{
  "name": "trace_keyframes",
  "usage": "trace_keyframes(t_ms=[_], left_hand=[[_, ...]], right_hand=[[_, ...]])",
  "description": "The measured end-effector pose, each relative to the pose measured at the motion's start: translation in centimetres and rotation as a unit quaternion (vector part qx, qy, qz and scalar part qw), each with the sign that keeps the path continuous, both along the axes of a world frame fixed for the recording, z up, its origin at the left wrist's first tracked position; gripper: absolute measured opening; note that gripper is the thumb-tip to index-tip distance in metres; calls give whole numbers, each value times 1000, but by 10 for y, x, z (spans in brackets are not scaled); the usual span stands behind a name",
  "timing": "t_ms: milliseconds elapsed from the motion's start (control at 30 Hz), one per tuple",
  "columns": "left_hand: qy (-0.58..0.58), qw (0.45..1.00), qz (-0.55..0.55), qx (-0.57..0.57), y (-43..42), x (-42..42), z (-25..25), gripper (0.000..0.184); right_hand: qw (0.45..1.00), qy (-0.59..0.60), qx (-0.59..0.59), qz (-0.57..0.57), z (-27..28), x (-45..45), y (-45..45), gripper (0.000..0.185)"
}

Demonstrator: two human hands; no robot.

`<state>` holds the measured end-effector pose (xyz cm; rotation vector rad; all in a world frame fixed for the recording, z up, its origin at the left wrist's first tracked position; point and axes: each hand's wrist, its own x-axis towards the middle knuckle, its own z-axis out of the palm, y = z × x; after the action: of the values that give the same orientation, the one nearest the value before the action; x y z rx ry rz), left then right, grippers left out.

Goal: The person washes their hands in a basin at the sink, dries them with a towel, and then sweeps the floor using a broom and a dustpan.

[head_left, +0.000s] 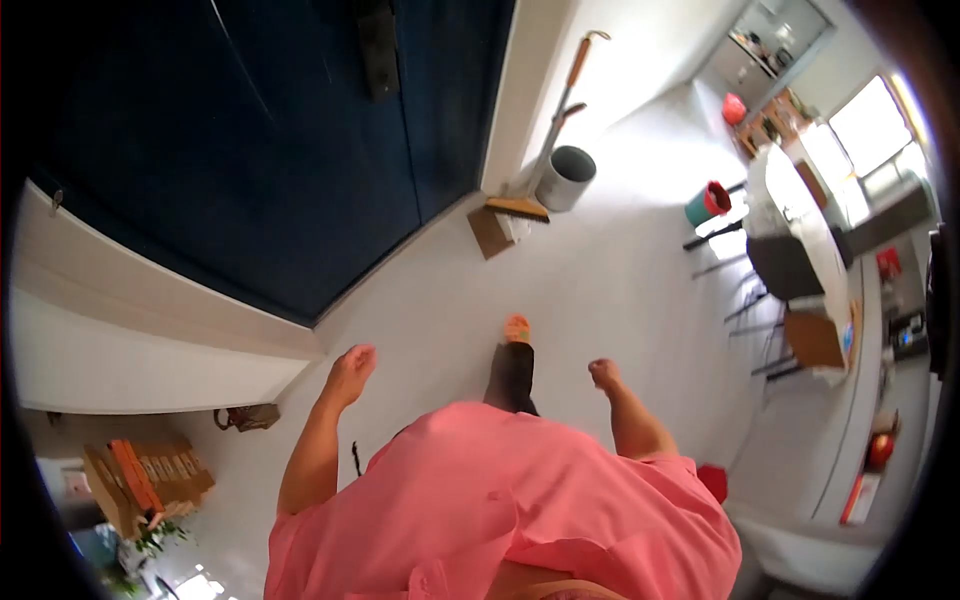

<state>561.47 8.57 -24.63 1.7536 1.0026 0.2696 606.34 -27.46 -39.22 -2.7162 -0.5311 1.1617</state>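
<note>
Broom (518,209) well ahead of hands (350,376)

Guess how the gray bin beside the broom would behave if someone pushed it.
The gray bin looks stiff, its round rim holding its shape. It is probably light, being hollow and seemingly thin, though its contents can't be made out. Standing on a smooth floor, it may slide, or roll if knocked over.
</note>
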Motion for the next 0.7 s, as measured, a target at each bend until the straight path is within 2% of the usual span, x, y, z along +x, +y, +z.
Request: trace_keyframes(t_ms=[67, 133, 167, 200, 233, 267, 300, 333, 367, 400, 433, 467, 500, 533, 600, 633, 667, 700], left_hand=[[-27, 996, 49, -76, 0, 46, 12, 29], [-42, 977, 135, -158, -12, 80, 30, 30], [-7, 970, 166, -180, -20, 95, 29, 29], [30, 956, 205, -208, -30, 104, 23, 29], [63, 937, 249, -237, -38, 110, 17, 29], [81, 971, 179, -140, -46, 114, 3, 28], [113, 987, 104, -46, -53, 121, -3, 28], [162, 972, 129, -108, -56, 136, 10, 33], [200, 954, 141, -174, -51, 149, 21, 38], [167, 963, 179, -116, -61, 158, 26, 33], [138, 967, 207, -51, -68, 166, 30, 29], [146, 963, 224, -39, -71, 174, 38, 24], [154, 958, 241, -27, -74, 182, 45, 20], [168, 954, 247, -25, -80, 186, 45, 18], [179, 950, 256, -26, -94, 195, 42, 14], [177, 949, 261, -31, -99, 200, 45, 13], [175, 947, 266, -35, -104, 206, 47, 12], [179, 951, 251, -33, -105, 208, 42, 13]], right_hand=[[989, -105, 85, 56, 0, 89, 80, 33], [949, -209, 231, 41, 1, 172, 171, 34], [938, -251, 221, 95, 18, 210, 218, 35], [948, -191, 241, 86, 24, 257, 265, 38], [923, -237, 273, 134, 39, 290, 311, 49], [915, -241, 289, 147, 63, 313, 354, 54], [817, -399, 311, 277, 12, 384, 395, 62], [872, -343, 235, 259, 61, 382, 436, 66], [833, -358, 290, 307, 85, 386, 457, 60], [788, -373, 339, 354, 113, 385, 480, 55], [796, -360, 263, 410, 105, 414, 500, 55], [812, -375, 183, 409, 96, 430, 512, 56], [798, -404, 200, 401, 95, 431, 515, 56], [806, -400, 163, 403, 114, 418, 520, 59], [792, -439, 109, 410, 100, 435, 538, 55], [779, -403, 72, 475, 109, 431, 547, 51], [761, -367, 36, 534, 118, 426, 554, 49], [664, -382, -10, 643, 106, 433, 560, 46]])
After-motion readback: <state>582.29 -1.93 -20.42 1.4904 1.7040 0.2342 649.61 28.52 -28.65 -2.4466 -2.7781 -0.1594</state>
